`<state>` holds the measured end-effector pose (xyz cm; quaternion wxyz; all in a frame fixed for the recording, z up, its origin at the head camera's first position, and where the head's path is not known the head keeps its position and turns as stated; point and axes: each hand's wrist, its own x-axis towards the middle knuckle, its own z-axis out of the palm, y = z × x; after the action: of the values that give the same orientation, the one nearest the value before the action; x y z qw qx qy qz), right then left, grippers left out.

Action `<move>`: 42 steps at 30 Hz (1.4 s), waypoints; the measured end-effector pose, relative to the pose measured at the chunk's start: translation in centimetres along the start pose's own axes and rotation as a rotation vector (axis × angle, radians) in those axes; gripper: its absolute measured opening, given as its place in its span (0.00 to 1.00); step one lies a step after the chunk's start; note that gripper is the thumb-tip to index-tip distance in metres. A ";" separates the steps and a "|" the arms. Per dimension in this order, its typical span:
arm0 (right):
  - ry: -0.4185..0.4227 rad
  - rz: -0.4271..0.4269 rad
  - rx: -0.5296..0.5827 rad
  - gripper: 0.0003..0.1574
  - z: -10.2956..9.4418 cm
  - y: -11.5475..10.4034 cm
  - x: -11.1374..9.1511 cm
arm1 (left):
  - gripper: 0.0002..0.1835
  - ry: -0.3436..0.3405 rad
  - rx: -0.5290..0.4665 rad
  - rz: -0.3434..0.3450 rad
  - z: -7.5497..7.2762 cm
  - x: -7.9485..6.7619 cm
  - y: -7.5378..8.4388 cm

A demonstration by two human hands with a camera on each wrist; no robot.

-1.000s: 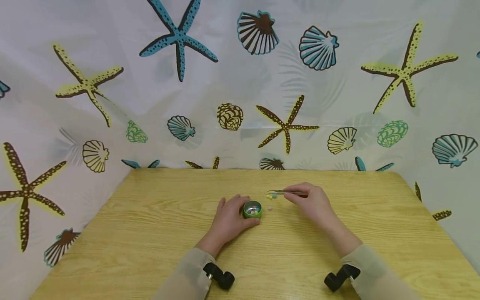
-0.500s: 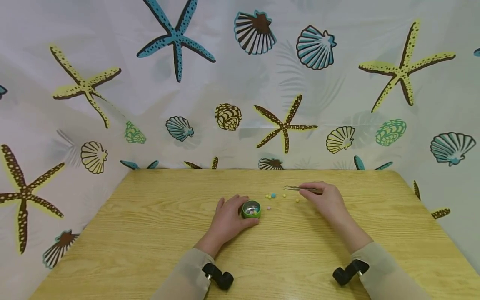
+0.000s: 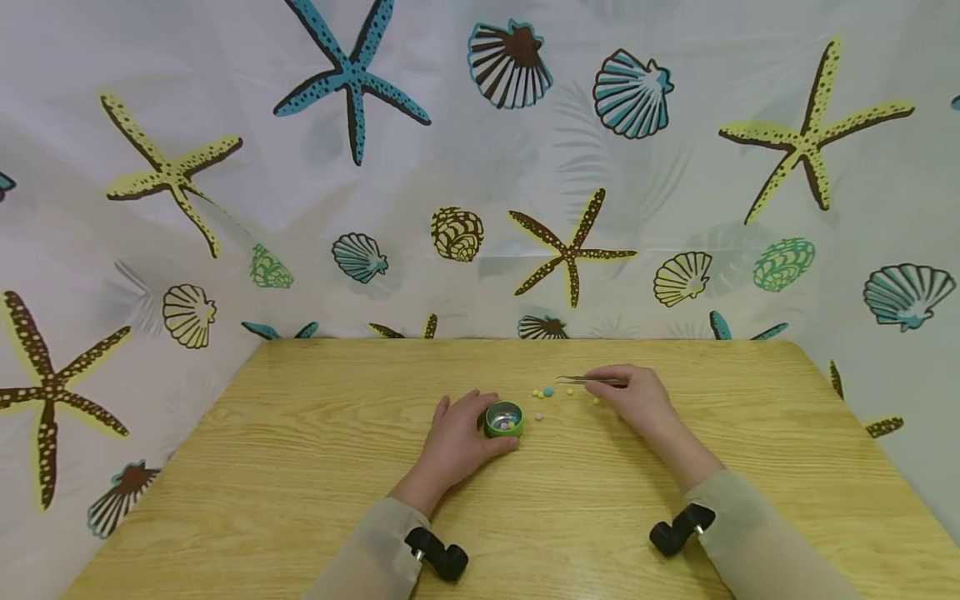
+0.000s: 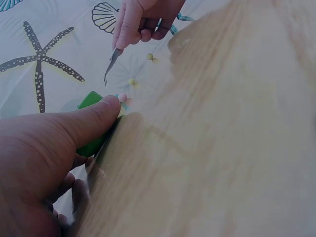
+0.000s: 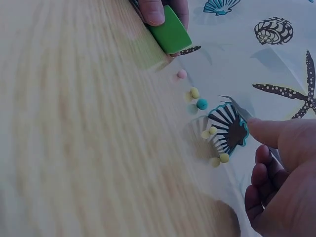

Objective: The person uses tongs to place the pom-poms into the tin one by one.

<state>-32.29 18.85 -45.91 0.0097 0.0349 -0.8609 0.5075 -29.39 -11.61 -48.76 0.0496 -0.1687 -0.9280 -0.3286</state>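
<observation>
My left hand curls its thumb and fingers around a small green bowl with a silvery inside. A few small beads, pink and yellow among them, lie in it. Thumb and fingertips of my right hand pinch a pair of metal tweezers with a bent tip, pointing left. In the right wrist view, nothing shows between the points of the tweezers. Below and left of them lie a blue bead and yellow beads. A pink bead sits close to the bowl's right side.
Another yellow bead lies under the right hand's fingers. The wooden table ends at the back against a cloth printed with starfish and shells. Black camera mounts are strapped to both sleeves.
My right hand with the tweezers moved right from beside the blue bead, then a little back left. Two yellow beads at the right came into view. The left hand stays on the bowl.
</observation>
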 end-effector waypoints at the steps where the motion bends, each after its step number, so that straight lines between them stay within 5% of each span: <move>1: -0.001 -0.004 -0.003 0.18 0.1 -0.1 0.1 | 0.39 0.001 0.000 0.002 0.0 0.0 0.0; 42: -0.025 -0.054 -0.070 0.13 1.2 0.9 0.9 | 0.40 0.000 0.006 -0.002 0.0 0.0 0.0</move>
<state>-33.19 18.21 -47.18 0.0141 0.0640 -0.8770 0.4760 -29.41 -11.57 -48.79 0.0498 -0.1677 -0.9291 -0.3258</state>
